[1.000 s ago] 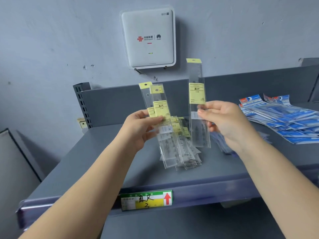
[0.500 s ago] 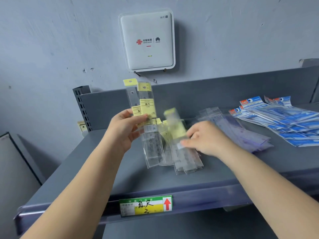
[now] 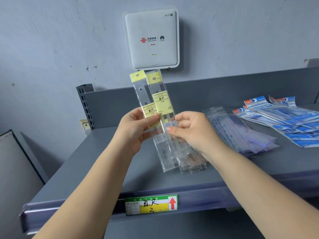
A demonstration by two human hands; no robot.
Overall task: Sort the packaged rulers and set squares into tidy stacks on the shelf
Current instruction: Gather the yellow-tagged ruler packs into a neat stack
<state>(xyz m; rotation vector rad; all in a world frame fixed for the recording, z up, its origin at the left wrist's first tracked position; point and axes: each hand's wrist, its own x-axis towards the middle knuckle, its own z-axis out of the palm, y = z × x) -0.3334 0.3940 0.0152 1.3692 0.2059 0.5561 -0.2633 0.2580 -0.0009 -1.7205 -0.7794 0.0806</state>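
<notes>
Packaged rulers point(image 3: 156, 107) in clear sleeves with yellow labels stand nearly upright at the frame's centre, held above the shelf point(image 3: 96, 169), whose grey deck fills the lower half of the view from 9 o'clock round to 3 o'clock. On the wall at 12 o'clock hangs a white router box point(image 3: 151, 38) marked WiFi 7, directly above the yellow header tabs of the held packs.

At 3 o'clock a fanned spread of blue-and-white packs point(image 3: 290, 123) lies flat on the shelf, and just to its 9 o'clock side lies a slanted pile of clear packs point(image 3: 241, 133) (contents too faint to name). Below the hands a further small pile of clear ruler packs point(image 3: 193, 163) rests on the shelf, its lower ends fanning out toward 5 o'clock.

The left hand point(image 3: 136, 133) grasps the upright packs at their yellow labels, thumb across the front and fingers curled behind. The right hand point(image 3: 191, 130) is at their 3 o'clock side, its thumb and fingertips pinching the edge of the front sleeve just below the label; the bottom ends of the held packs overlap the resting pile.

At 6 o'clock, clipped to the shelf's front rail, is a green and yellow price tag point(image 3: 151, 204) with handwritten characters and a red up arrow. A slotted upright point(image 3: 85, 107) stands at the shelf's rear left corner, about 10 o'clock.
</notes>
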